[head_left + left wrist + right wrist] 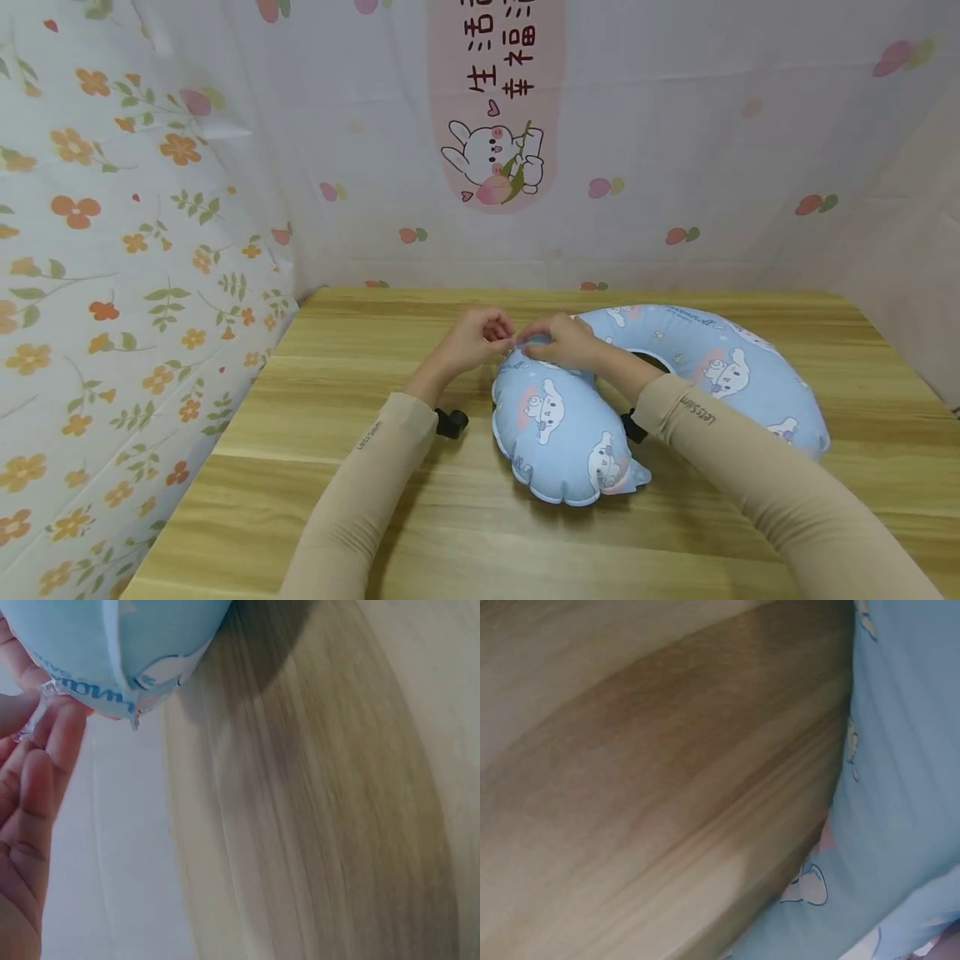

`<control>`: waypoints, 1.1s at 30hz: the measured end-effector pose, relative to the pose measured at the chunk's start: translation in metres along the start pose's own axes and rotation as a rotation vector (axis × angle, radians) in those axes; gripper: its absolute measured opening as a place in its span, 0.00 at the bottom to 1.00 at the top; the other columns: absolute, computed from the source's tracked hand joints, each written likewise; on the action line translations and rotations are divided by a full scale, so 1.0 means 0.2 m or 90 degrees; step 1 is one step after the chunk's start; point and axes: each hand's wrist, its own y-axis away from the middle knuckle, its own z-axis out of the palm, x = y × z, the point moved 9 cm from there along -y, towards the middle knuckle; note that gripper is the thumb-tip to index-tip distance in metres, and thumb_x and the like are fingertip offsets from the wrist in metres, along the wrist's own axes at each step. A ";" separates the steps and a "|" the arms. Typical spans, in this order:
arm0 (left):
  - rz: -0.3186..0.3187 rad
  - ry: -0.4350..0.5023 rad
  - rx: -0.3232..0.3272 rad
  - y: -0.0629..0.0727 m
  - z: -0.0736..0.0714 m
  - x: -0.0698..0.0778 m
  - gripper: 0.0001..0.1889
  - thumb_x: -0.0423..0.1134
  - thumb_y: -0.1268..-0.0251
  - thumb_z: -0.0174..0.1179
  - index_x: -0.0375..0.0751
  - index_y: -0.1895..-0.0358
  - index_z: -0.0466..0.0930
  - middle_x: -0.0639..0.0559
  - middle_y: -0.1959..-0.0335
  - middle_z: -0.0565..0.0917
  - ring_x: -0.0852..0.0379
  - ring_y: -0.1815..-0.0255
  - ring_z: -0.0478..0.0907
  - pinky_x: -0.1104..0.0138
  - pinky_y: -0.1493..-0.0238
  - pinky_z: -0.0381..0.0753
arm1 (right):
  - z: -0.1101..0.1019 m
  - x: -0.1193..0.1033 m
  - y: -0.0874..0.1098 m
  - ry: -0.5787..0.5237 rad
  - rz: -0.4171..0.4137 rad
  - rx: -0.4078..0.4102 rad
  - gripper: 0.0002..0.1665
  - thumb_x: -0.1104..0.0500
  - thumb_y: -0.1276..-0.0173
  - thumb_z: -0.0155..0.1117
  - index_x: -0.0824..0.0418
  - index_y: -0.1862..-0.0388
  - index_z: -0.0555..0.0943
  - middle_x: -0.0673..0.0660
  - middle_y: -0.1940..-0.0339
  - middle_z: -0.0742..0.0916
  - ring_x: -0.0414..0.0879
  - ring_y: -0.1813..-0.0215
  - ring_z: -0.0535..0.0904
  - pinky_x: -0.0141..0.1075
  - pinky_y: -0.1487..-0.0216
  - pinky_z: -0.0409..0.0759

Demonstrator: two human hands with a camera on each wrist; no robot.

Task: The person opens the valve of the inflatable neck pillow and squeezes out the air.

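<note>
A pale cloth [660, 125] hangs behind the work, printed with fruit shapes, red lettering and a rabbit lying sideways; on the left, a white cloth [150, 275] carries orange flowers and green sprigs. Below them spreads the wood-grained counter [465, 542]. On it, right of the middle, lies a light blue, plump, curved pillow [558, 433] with white cartoon figures; its left end reaches toward the person, and the rest arches round to the right. The pillow's seam is puckered along the near edge, and a small flap sticks out beside it.

Two beige sleeves, the left [360, 500] and the right [780, 492], reach in from the front, the right one crossing over the pillow. The hands meet at the far side of the pillow's left end. The left hand [472, 342] has its thumb and forefinger nearly closed, pinching a small clear plastic piece at the pillow's edge. The right hand [566, 340] rests on the pillow with bent fingers close to the left fingertips; whether it grips anything cannot be told. A black fitting [452, 423] shows by the left cuff. Smallest is that clear plastic piece [48, 690].
</note>
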 end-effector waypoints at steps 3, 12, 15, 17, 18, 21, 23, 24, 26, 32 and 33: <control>-0.028 -0.007 0.007 0.00 0.02 -0.02 0.06 0.29 0.36 0.65 0.33 0.59 0.81 0.43 0.64 0.84 0.52 0.61 0.81 0.66 0.55 0.82 | 0.00 0.01 0.01 0.018 0.013 -0.009 0.19 0.54 0.30 0.62 0.58 0.44 0.84 0.59 0.42 0.86 0.60 0.35 0.77 0.70 0.32 0.58; -0.084 0.004 -0.027 0.01 0.08 -0.04 0.15 0.38 0.36 0.67 0.39 0.47 0.84 0.49 0.55 0.86 0.51 0.48 0.79 0.57 0.44 0.78 | -0.06 0.07 0.14 0.086 0.111 -0.066 0.37 0.39 0.27 0.55 0.54 0.25 0.67 0.63 0.22 0.65 0.65 0.20 0.52 0.78 0.34 0.28; -0.085 -0.013 -0.045 0.00 0.10 -0.03 0.12 0.38 0.36 0.68 0.42 0.50 0.87 0.50 0.56 0.87 0.52 0.50 0.78 0.59 0.46 0.78 | -0.06 0.05 0.18 0.079 0.078 -0.085 0.38 0.40 0.27 0.56 0.55 0.24 0.65 0.65 0.21 0.63 0.68 0.20 0.48 0.80 0.34 0.35; -0.076 -0.036 -0.054 0.00 0.11 -0.02 0.11 0.39 0.36 0.68 0.43 0.52 0.87 0.51 0.58 0.87 0.54 0.52 0.79 0.61 0.48 0.78 | -0.06 0.03 0.19 0.073 0.049 -0.092 0.37 0.43 0.27 0.57 0.58 0.26 0.67 0.67 0.22 0.64 0.71 0.20 0.48 0.78 0.32 0.40; -0.068 -0.047 -0.059 -0.01 0.12 -0.01 0.11 0.39 0.36 0.67 0.43 0.52 0.88 0.51 0.58 0.88 0.54 0.52 0.79 0.62 0.49 0.78 | -0.05 0.03 0.20 0.067 0.036 -0.097 0.36 0.44 0.27 0.58 0.60 0.26 0.67 0.68 0.22 0.64 0.72 0.21 0.48 0.76 0.31 0.42; -0.050 -0.065 -0.073 -0.02 0.13 0.00 0.11 0.39 0.37 0.68 0.42 0.52 0.87 0.51 0.57 0.88 0.54 0.53 0.80 0.64 0.51 0.79 | -0.03 0.02 0.19 0.059 0.003 -0.103 0.35 0.48 0.27 0.59 0.65 0.28 0.69 0.72 0.25 0.66 0.76 0.22 0.49 0.72 0.28 0.47; -0.049 -0.069 -0.083 -0.01 0.14 0.00 0.12 0.39 0.37 0.69 0.42 0.52 0.87 0.51 0.55 0.88 0.55 0.54 0.80 0.66 0.53 0.79 | -0.01 0.02 0.19 0.061 0.000 -0.109 0.35 0.49 0.27 0.59 0.66 0.28 0.68 0.73 0.25 0.66 0.78 0.23 0.48 0.71 0.27 0.47; -0.051 -0.071 -0.088 -0.01 0.15 -0.01 0.12 0.39 0.38 0.69 0.42 0.52 0.87 0.51 0.55 0.88 0.55 0.55 0.79 0.67 0.55 0.79 | 0.00 0.03 0.18 0.069 0.006 -0.112 0.35 0.48 0.26 0.59 0.65 0.28 0.68 0.73 0.24 0.65 0.78 0.23 0.47 0.71 0.28 0.47; -0.056 -0.076 -0.094 0.00 0.15 -0.01 0.13 0.38 0.39 0.70 0.42 0.52 0.86 0.50 0.56 0.87 0.55 0.57 0.79 0.69 0.59 0.79 | 0.02 0.05 0.18 0.086 0.024 -0.116 0.36 0.46 0.26 0.58 0.63 0.26 0.67 0.72 0.23 0.63 0.78 0.22 0.45 0.72 0.29 0.48; -0.075 -0.096 -0.102 0.01 0.16 -0.03 0.12 0.38 0.40 0.70 0.41 0.53 0.86 0.49 0.58 0.85 0.55 0.60 0.77 0.71 0.61 0.77 | 0.06 0.08 0.19 0.110 0.057 -0.127 0.37 0.41 0.26 0.55 0.56 0.24 0.65 0.66 0.20 0.60 0.74 0.20 0.41 0.77 0.33 0.48; -0.076 -0.100 -0.106 0.01 0.16 -0.03 0.12 0.38 0.40 0.70 0.41 0.53 0.86 0.49 0.58 0.85 0.55 0.59 0.77 0.71 0.60 0.77 | 0.07 0.08 0.19 0.110 0.057 -0.128 0.37 0.41 0.26 0.55 0.55 0.24 0.64 0.66 0.20 0.60 0.74 0.20 0.40 0.78 0.34 0.48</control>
